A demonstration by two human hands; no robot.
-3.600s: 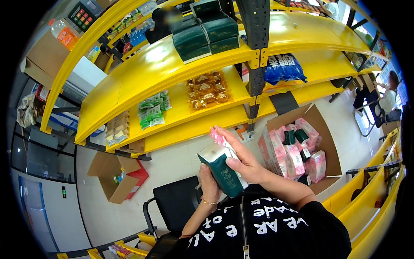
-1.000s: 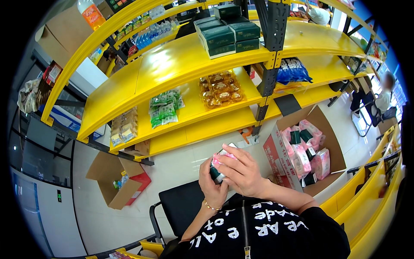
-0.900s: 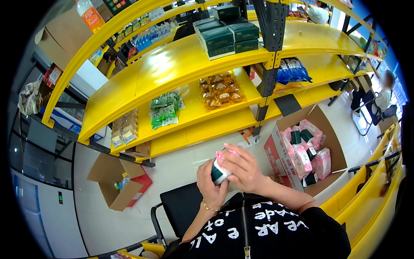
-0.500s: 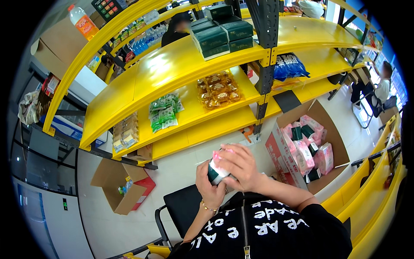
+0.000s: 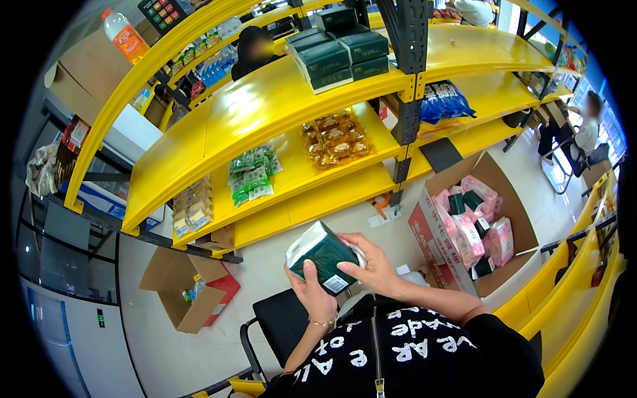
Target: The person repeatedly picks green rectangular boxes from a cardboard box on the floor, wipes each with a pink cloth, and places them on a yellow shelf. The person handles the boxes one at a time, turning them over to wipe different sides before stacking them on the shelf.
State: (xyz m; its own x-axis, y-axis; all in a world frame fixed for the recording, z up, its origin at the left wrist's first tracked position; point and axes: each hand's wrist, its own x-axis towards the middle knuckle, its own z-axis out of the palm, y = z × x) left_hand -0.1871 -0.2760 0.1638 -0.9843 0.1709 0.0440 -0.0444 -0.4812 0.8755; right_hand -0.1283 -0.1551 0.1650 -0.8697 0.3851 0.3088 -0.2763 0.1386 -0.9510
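Observation:
Between my two hands is a dark green tissue pack (image 5: pixel 321 251) with a pale, shiny wrapped side and a barcode label at its lower end. My left hand (image 5: pixel 310 295) grips its left and near side, thumb lying on the green face. On the other side my right hand (image 5: pixel 377 270) holds the right end, thumb over the front edge and fingers behind. Similar green packs (image 5: pixel 338 50) are stacked on the upper yellow shelf ahead. At right, a cardboard box (image 5: pixel 458 272) holds pink packs (image 5: pixel 468 240) with several green ones among them.
Yellow shelving (image 5: pixel 265 99) spans the space ahead, carrying green bags (image 5: pixel 252 174), golden packaged buns (image 5: pixel 335 139) and a blue bag (image 5: pixel 444 101). A smaller open carton (image 5: pixel 176 292) sits on the floor at left, near a black chair (image 5: pixel 282 325). Other people are farther off.
The pack has been turned and raised slightly, so its green face and barcode now show. My hands have spread apart to its two sides; the pink seen between my fingers is no longer visible.

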